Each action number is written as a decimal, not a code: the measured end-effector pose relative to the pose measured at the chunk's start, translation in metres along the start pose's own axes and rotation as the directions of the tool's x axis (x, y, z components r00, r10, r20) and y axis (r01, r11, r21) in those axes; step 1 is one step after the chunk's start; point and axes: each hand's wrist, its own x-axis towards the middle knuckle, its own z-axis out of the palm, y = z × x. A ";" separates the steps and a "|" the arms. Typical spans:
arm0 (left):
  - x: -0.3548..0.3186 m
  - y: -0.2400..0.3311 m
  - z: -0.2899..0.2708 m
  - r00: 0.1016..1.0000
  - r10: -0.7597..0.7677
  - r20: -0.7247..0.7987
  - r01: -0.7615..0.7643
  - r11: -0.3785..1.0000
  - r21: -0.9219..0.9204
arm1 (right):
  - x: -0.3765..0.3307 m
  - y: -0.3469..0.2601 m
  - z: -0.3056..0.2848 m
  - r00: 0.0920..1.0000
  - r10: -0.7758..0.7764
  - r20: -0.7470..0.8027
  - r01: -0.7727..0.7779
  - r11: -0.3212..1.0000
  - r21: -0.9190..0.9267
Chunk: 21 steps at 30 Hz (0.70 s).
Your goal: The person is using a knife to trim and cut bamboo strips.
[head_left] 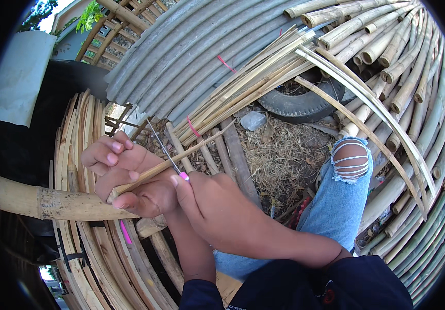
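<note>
A narrow bamboo strip [156, 170] lies slantwise across my left hand [132, 173], which is turned palm up. My left thumb and curled fingers grip the strip near its thick lower-left end, and its thin, curved end points away to the right. My right hand [217, 204] crosses over my left wrist, closed round a thin-bladed knife [163, 146] with a pink handle. The slim metal blade points up and left, crossing the strip. Most of the handle is hidden inside my right fist.
A thick bamboo pole [52, 203] runs in from the left beside my left hand. Split slats [96, 243] are stacked at lower left. Tied strips [238, 93], a tyre [305, 106] and corrugated sheets [181, 46] lie ahead. Bamboo poles [413, 88] are piled right of my knee.
</note>
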 end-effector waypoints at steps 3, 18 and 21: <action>0.003 0.001 0.000 1.000 -0.023 -0.004 0.023 0.997 0.068 | -0.001 0.009 0.005 0.993 -0.113 -0.022 0.112 0.992 -0.054; 0.004 0.005 -0.002 1.000 -0.028 0.009 0.027 0.996 0.079 | -0.001 -0.009 -0.002 0.991 -0.074 0.112 0.064 0.994 0.093; 0.002 0.000 -0.001 0.999 -0.032 -0.008 0.033 0.995 0.098 | 0.005 0.041 0.011 0.981 -0.173 -0.088 0.159 0.977 -0.145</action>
